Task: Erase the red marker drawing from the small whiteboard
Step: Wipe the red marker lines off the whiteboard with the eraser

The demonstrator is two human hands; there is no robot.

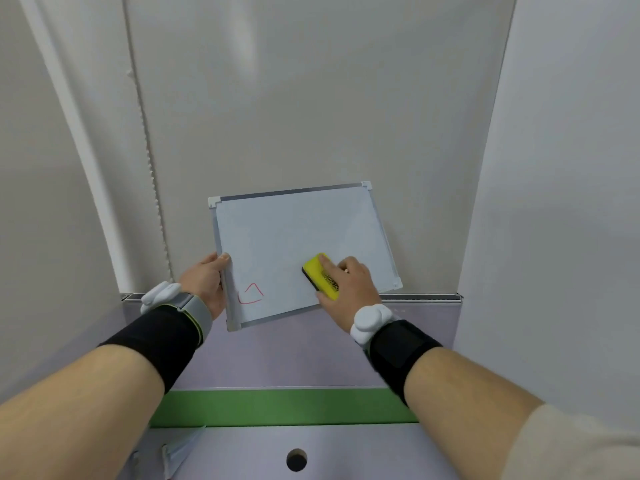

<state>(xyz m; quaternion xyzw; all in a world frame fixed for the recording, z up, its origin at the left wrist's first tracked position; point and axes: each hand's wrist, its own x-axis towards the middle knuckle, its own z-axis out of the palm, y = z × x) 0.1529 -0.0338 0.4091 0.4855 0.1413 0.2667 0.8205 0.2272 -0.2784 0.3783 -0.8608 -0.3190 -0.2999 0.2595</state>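
Note:
A small whiteboard (294, 237) with a grey frame is held tilted in the air above the desk. My left hand (206, 280) grips its left edge, thumb on the front. A red marker drawing (250, 294), an open angular outline, sits near the board's lower left corner. My right hand (348, 289) holds a yellow eraser with a black pad (317, 271) flat against the board's lower middle, to the right of the drawing and apart from it. The rest of the board surface looks blank.
Below the board lies a lilac desk surface (277, 355) with a green strip (277, 407) across it and a round cable hole (296, 459) near the front. White partition walls (554, 202) close in at the back and on both sides.

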